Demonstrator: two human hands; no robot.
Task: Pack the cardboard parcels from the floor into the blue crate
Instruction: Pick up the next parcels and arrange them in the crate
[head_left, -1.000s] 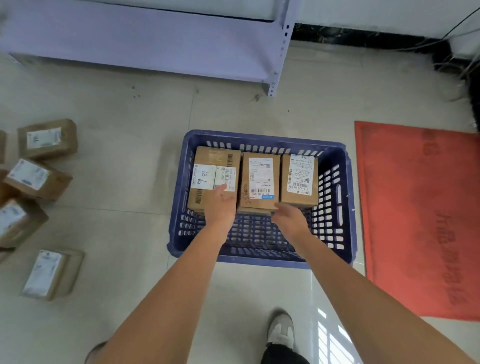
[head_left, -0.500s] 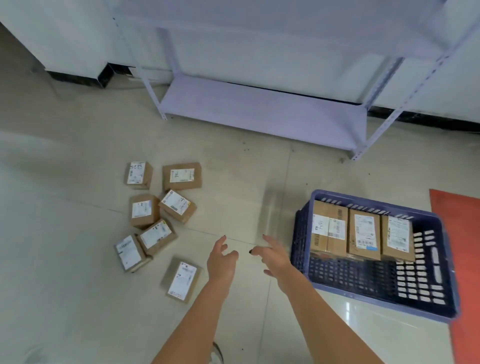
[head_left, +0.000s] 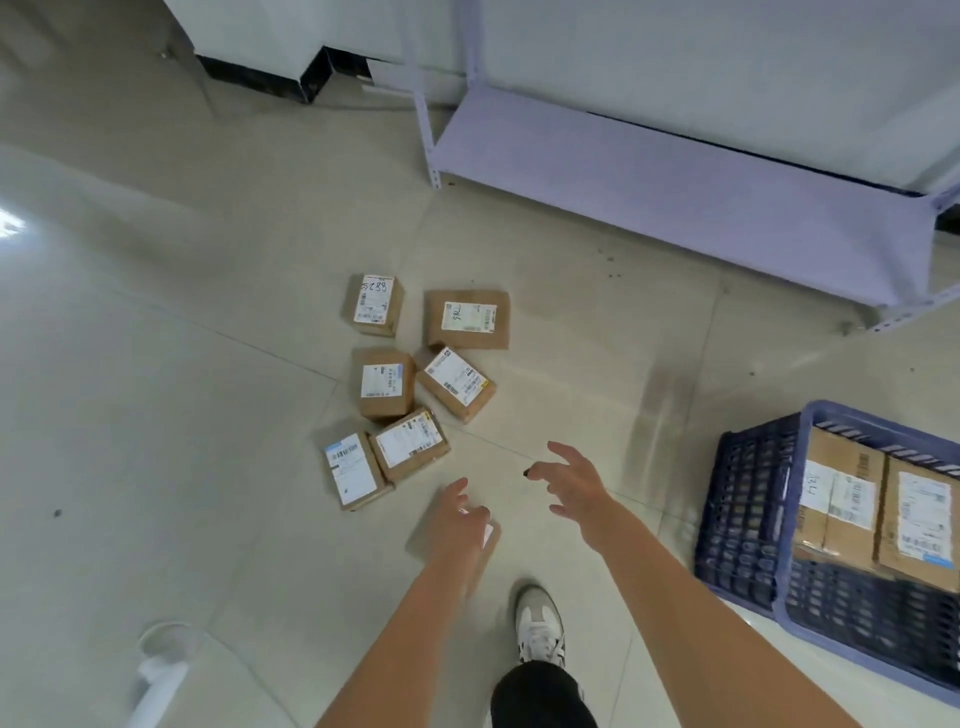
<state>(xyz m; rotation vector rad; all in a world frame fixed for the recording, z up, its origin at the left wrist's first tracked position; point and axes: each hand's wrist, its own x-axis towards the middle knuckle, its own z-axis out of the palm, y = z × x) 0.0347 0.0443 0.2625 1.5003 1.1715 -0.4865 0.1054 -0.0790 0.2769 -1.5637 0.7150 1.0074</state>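
Note:
Several brown cardboard parcels with white labels lie in a cluster on the tiled floor; the nearest of the cluster are one (head_left: 349, 470) and another (head_left: 410, 443). One more parcel (head_left: 422, 540) lies closer to me, mostly hidden under my left hand (head_left: 460, 522), which reaches down onto it with fingers extended. My right hand (head_left: 571, 483) hovers just right of it, fingers spread, holding nothing. The blue crate (head_left: 748, 499) stands at the right edge with labelled parcels (head_left: 841, 499) stacked inside along its far side.
A lilac metal shelf unit (head_left: 675, 192) stands against the wall beyond the parcels. My white shoe (head_left: 540, 626) is planted on the floor below the hands. A white object (head_left: 161, 660) sits at the bottom left.
I have turned from the crate to the floor parcels. Both hands left the crate, swung left and moved down; the left hand now covers the nearest parcel.

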